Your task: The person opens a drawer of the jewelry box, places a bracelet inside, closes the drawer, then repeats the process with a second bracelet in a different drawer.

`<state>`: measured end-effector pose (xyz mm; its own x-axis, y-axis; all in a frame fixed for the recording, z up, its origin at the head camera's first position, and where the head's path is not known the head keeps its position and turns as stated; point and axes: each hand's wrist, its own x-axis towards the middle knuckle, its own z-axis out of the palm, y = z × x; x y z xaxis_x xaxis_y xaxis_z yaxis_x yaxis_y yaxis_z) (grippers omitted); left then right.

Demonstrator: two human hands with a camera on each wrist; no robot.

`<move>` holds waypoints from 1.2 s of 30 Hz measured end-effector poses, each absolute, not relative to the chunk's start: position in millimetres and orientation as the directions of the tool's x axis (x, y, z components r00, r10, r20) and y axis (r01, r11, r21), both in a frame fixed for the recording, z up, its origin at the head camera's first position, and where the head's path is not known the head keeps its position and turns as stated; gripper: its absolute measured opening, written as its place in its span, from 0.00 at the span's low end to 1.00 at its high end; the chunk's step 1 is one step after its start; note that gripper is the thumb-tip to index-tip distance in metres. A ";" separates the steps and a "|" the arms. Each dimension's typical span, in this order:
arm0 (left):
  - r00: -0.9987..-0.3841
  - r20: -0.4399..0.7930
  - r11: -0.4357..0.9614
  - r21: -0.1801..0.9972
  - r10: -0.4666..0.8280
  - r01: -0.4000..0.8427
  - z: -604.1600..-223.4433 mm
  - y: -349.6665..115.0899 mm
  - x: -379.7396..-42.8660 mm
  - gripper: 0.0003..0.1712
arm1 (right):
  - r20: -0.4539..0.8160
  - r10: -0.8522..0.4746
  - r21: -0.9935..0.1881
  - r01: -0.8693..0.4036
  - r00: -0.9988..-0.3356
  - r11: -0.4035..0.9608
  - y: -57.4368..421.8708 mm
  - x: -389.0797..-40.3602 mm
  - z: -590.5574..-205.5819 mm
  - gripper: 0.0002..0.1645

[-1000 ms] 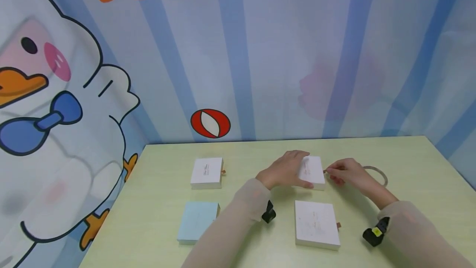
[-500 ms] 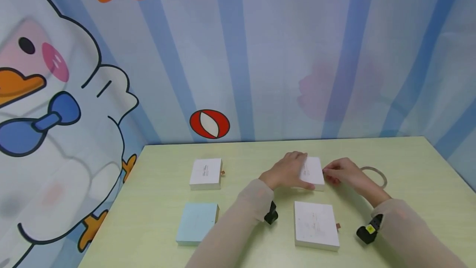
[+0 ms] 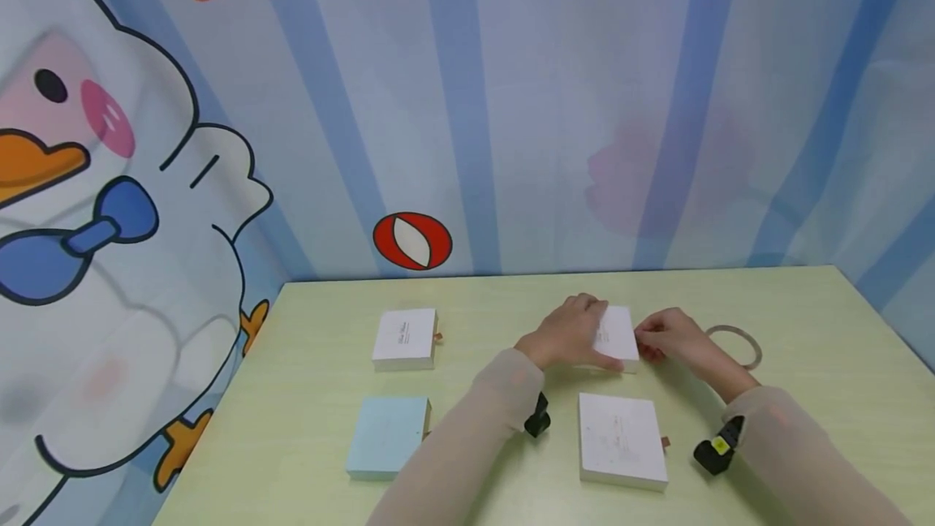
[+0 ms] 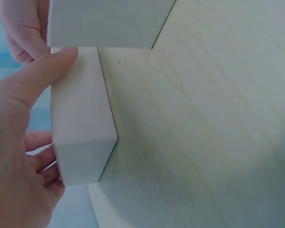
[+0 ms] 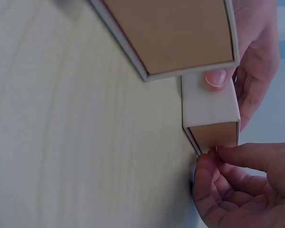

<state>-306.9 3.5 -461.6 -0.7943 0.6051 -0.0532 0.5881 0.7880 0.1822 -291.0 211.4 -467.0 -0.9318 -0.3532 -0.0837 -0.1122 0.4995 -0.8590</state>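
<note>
At the back right of the table, my left hand grips a small white drawer box across its width. In the left wrist view the thumb presses the near side of this box and the fingers reach round the far side. My right hand is at the box's right end. Thumb and forefinger of the right hand pinch a small pull tab at the brown drawer end, seen in the right wrist view. Most of the tab is hidden by the fingertips.
A larger white box with a brown tab lies in front. On the left lie another white box and a light blue box. A greyish ring lies behind the right wrist. A printed curtain hangs behind the table.
My right fingers have moved slightly left, closer against the box's end, and the tab between them no longer shows in the head view. My left hand has shifted slightly right.
</note>
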 end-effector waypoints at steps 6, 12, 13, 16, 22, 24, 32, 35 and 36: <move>-0.792 -0.057 0.789 0.164 0.607 0.593 -458.8 5.3 -307.9 0.58 | -0.091 -0.330 -0.842 -0.104 -0.940 0.529 211.8 -291.2 -465.8 0.12; -0.790 -0.070 0.790 0.140 0.609 0.597 -454.6 6.1 -306.2 0.57 | -0.096 -0.330 -0.840 -0.101 -0.939 0.534 212.3 -289.7 -464.0 0.12; -0.791 -0.072 0.791 0.139 0.608 0.596 -454.4 5.8 -306.0 0.57 | -0.097 -0.330 -0.839 -0.101 -0.939 0.535 212.1 -289.6 -464.1 0.12; -0.792 -0.075 0.793 0.133 0.606 0.594 -454.6 5.4 -305.6 0.57 | -0.098 -0.333 -0.837 -0.103 -0.938 0.537 211.9 -289.6 -464.1 0.12; -0.793 -0.076 0.796 0.111 0.604 0.595 -456.6 5.2 -307.3 0.57 | -0.097 -0.337 -0.836 -0.107 -0.937 0.538 211.4 -289.8 -464.1 0.12; -0.793 -0.077 0.796 0.108 0.604 0.596 -456.6 4.7 -307.5 0.56 | -0.098 -0.335 -0.834 -0.107 -0.937 0.542 211.1 -290.1 -464.1 0.12; -0.795 -0.082 0.799 0.099 0.601 0.593 -457.0 4.4 -308.3 0.57 | -0.100 -0.328 -0.819 -0.109 -0.939 0.563 211.2 -291.8 -466.0 0.12; -0.798 -0.090 0.803 0.098 0.595 0.588 -457.5 4.3 -308.4 0.58 | -0.098 -0.331 -0.815 -0.115 -0.938 0.567 212.1 -292.7 -467.2 0.12; -0.800 -0.091 0.805 0.100 0.593 0.586 -457.8 4.2 -308.6 0.58 | -0.096 -0.333 -0.815 -0.118 -0.938 0.568 212.3 -292.9 -467.3 0.12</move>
